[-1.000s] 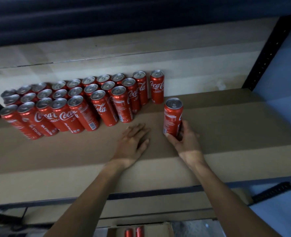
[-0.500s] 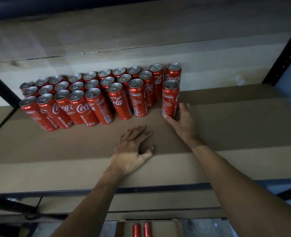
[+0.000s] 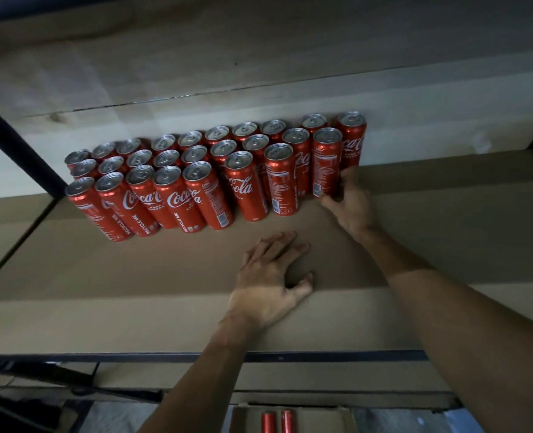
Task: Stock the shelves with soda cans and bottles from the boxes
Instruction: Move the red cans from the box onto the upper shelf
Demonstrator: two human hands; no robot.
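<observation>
Our right hand [image 3: 352, 210] has its fingers [image 3: 348, 181] curled round a tall red metal soda can [image 3: 327, 164]. The can stands at the right end of the rows of red cans [image 3: 196, 189] on the brown cardboard-lined shelf [image 3: 102, 276]. Our left hand [image 3: 266, 285] lies flat there, fingers apart. Below, an open cardboard box [image 3: 321, 417] holds two red cans [image 3: 268, 422].

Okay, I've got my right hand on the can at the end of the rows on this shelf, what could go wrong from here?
The right hand grips the end can low, near its base; pushed from there, the tall slim can could tip into the packed cans and knock neighbours over. The cardboard liner shows overlapping edges, so a sliding can might catch and wobble.
</observation>
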